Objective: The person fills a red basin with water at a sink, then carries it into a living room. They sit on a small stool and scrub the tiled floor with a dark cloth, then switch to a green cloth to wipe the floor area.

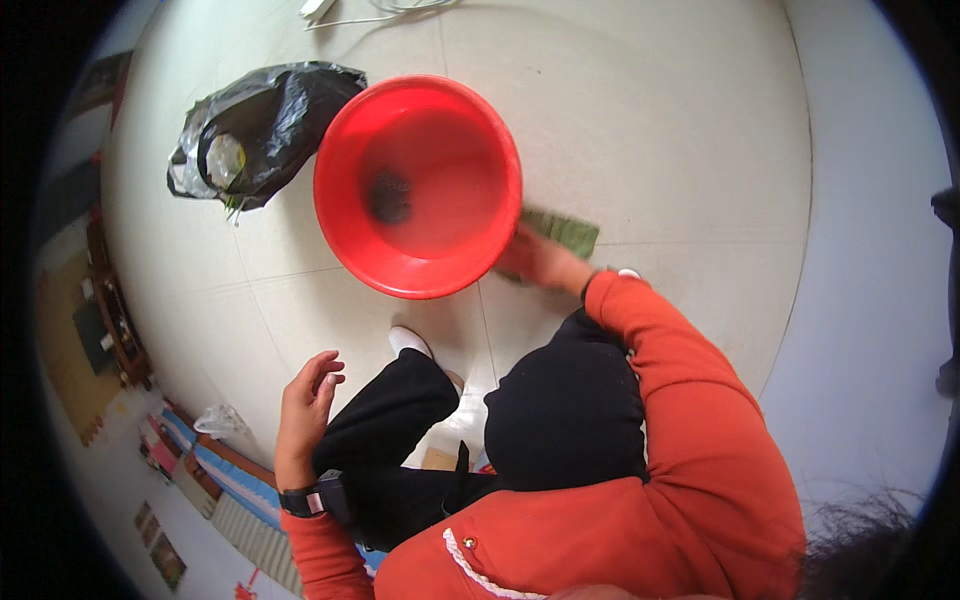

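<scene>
A red plastic bucket (461,202) stands on the floor in front of me. A dark, blurred thing (389,196) lies inside it toward the left. Just outside the bucket's lower right rim is my right hand (536,259), smeared by motion, with its fingertips partly hidden. It overlaps a flat green thing (566,231) on the floor, too blurred to name; whether the hand grips it cannot be told. My left hand (311,386) hangs above my left leg, loosely curled, fingers apart, holding nothing.
A black plastic bag (289,112) sits left of the bucket, clear plastic and green stalks showing at its mouth. White cable (409,10) and a white power strip (315,9) lie at the far edge. A pale wall (862,225) rises on the right. Wooden furniture (116,315) lines the left.
</scene>
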Demonstrator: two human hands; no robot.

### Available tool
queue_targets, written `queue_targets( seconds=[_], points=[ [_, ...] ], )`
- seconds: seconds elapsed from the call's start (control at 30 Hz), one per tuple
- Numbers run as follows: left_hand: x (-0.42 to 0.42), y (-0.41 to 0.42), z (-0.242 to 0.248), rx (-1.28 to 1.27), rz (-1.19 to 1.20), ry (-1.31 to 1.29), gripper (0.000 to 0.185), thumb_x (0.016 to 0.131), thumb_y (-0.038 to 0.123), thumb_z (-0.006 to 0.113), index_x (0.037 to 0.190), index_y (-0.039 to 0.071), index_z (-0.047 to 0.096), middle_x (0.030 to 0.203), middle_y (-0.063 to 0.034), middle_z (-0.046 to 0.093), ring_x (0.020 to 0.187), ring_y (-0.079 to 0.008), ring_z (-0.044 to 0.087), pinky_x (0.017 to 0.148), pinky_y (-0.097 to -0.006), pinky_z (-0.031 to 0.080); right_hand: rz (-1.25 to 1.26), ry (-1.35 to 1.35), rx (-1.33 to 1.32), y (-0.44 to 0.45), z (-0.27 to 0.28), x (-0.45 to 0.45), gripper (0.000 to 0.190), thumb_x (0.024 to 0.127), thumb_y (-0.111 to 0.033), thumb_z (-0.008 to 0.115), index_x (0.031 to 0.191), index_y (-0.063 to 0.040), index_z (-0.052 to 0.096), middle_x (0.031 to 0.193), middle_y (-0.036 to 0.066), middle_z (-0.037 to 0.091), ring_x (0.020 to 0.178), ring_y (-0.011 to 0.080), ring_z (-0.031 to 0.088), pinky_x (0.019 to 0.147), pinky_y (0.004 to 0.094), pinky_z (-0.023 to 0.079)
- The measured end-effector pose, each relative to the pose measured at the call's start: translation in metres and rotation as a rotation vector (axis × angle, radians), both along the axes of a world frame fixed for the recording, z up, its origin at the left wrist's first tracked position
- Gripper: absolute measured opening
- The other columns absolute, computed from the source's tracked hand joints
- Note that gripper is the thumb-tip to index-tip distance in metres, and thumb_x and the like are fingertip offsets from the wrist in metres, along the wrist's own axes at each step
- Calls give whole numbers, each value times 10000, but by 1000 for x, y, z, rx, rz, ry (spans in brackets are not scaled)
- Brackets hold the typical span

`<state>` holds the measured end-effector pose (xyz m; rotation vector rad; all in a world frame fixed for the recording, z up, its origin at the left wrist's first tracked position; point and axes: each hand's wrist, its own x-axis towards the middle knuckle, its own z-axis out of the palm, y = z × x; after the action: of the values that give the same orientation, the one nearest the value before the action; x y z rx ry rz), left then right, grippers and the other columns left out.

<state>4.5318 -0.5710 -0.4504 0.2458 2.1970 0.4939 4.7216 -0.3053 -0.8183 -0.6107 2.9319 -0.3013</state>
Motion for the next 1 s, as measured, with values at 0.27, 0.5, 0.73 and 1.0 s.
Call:
queue_targets(
  seconds=[0.27,0.5,0.73,1.0],
  points=[
    [-2,-1,22,99,-8,-31,308,932,-2,528,1240,-1,549,1051,-117,661,968,-180,645,851,-302,507,0,-202,-467,39,-4,23,656,694,-204,728,1325,-239,554,1509,15,373,1417,246,289,1160,482,207],
    [-12,-3,43,251,-58,-36,299,943,27,528,1240,4,555,1086,-128,660,971,-203,652,858,-309,510,-1282,-444,-277,50,51,203,239,882,-217,562,1004,-33,651,1015,154,625,979,373,577,844,441,460],
    [-55,5,17,292,-175,-84,295,954,46,529,1246,20,561,1062,-113,662,948,-175,643,855,-299,506,-1184,-1330,-848,-106,69,323,560,921,-443,543,1342,-78,487,1311,191,517,1222,348,470,1001,393,375],
    [-74,44,-37,374,-251,-182,310,967,70,522,1268,-6,533,1132,-111,640,1031,-186,620,907,-307,485,-1108,-1657,-1093,-160,180,310,889,924,-609,465,1534,-81,91,1550,227,201,1460,293,147,1153,330,160]
  ],
)
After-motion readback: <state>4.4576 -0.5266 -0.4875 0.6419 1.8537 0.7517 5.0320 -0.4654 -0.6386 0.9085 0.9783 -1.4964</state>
